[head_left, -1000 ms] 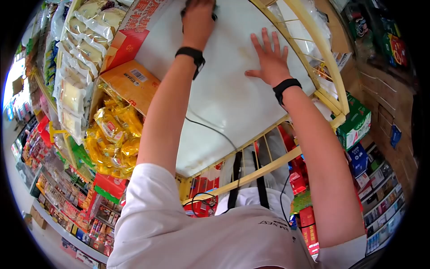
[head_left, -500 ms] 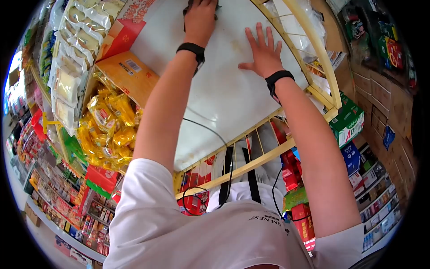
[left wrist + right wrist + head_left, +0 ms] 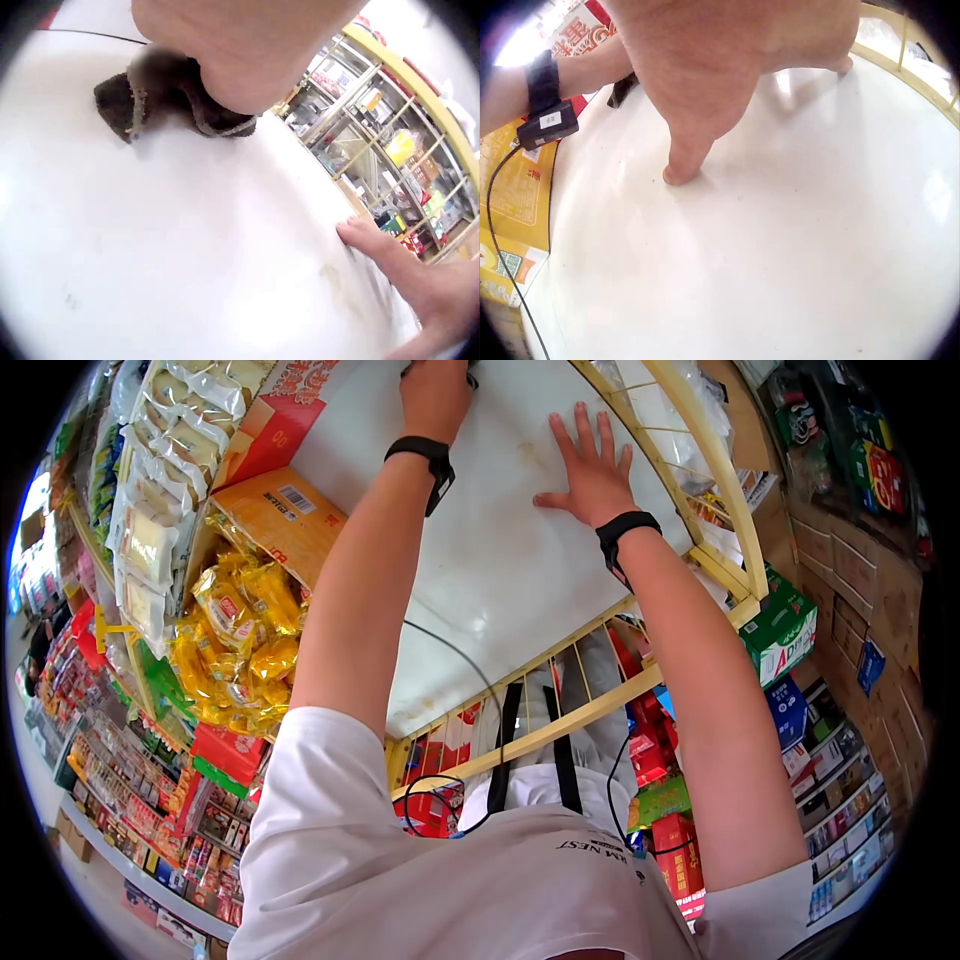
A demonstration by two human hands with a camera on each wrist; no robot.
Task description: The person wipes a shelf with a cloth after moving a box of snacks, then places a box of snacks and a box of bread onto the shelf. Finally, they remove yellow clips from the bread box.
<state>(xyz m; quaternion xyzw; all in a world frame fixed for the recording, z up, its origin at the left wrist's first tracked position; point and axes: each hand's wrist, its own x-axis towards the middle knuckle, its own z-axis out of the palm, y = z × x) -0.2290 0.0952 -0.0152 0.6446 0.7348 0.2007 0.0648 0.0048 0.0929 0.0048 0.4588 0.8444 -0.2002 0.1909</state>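
A dark, rough-edged cloth [image 3: 116, 105] lies bunched on the white surface [image 3: 480, 560] under my left hand [image 3: 436, 402], whose fingers grip it. Most of those fingers are cut off at the top of the head view or hidden by the palm in the left wrist view. My right hand [image 3: 594, 478] rests on the same surface to the right, fingers spread and thumb pointing left, holding nothing. In the right wrist view the thumb of my right hand [image 3: 712, 67] touches the white surface, and a bit of cloth [image 3: 621, 91] shows beside the left forearm.
Yellow packets [image 3: 235, 630] fill an open carton [image 3: 285, 510] on the left, beside clear-wrapped packs [image 3: 150, 545]. A pale yellow rail [image 3: 560, 723] borders the near and right sides. A black cable [image 3: 460, 652] crosses the surface. A green box [image 3: 785, 630] stands outside the rail.
Over the last half second my left hand has slid slightly farther away and to the left with the cloth. My right hand stays spread in nearly the same place.
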